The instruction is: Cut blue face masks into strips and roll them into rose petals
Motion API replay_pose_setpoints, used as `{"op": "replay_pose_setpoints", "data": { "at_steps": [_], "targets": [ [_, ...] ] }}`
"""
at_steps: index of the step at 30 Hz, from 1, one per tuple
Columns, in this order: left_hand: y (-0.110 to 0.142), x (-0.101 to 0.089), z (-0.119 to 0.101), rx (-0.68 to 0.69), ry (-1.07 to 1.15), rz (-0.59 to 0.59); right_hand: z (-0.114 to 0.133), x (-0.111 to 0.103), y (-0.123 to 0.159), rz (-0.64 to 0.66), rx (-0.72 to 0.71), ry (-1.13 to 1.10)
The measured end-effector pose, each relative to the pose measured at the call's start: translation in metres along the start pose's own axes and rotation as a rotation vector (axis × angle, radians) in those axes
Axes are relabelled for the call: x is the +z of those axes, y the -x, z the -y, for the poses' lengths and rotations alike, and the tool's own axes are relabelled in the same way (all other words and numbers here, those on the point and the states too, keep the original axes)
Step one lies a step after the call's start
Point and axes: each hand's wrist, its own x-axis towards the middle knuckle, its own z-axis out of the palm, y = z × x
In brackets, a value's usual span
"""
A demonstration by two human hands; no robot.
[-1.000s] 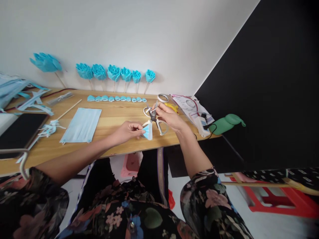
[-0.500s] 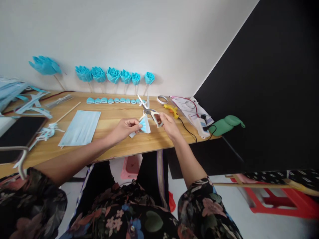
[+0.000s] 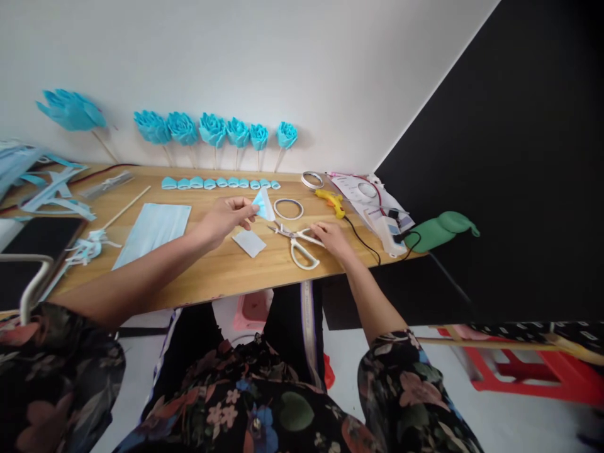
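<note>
Between the thumb and fingers of my left hand is a small blue-and-white piece of mask fabric, folded into a fan-like shape and raised above the table. My right hand has its fingers on one loop of the white-handled scissors, which lie on the table with blades pointing left. Just below the left hand rests a pale square of fabric. A thin white ring, like a roll of tape, lies behind the scissors.
Blue fabric roses on sticks lean along the wall, with a row of small blue petals before them. A flat face mask, phone and fabric strips lie left. Right are a yellow glue gun, power strip and green pouch.
My right hand has brought the scissors down onto the table, to the right of the fabric. My left hand has moved left and away with the folded piece, uncovering the pale square.
</note>
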Motion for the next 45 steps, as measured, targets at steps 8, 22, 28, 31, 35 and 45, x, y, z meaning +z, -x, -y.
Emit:
{"op": "replay_pose_setpoints", "data": {
  "at_steps": [8,22,28,31,35,45],
  "targets": [
    [-0.004,-0.005,0.009,0.079,0.022,-0.046,0.069,0.035,-0.024,0.048,-0.162,-0.354],
    [-0.007,-0.015,0.02,0.074,0.044,-0.159,0.104,0.095,-0.046,-0.053,-0.124,-0.566],
    [-0.011,-0.017,0.026,0.087,0.128,-0.147,0.102,0.093,-0.04,-0.067,-0.129,-0.583],
    [-0.01,-0.016,0.026,0.063,0.201,-0.112,0.102,0.093,-0.036,-0.081,-0.118,-0.632],
    [-0.008,-0.014,0.023,-0.011,0.25,-0.005,0.1,0.095,-0.033,-0.078,-0.11,-0.646],
    [-0.005,-0.013,0.023,0.054,-0.068,-0.033,0.101,0.106,-0.029,-0.096,-0.078,-0.637]
  ]
}}
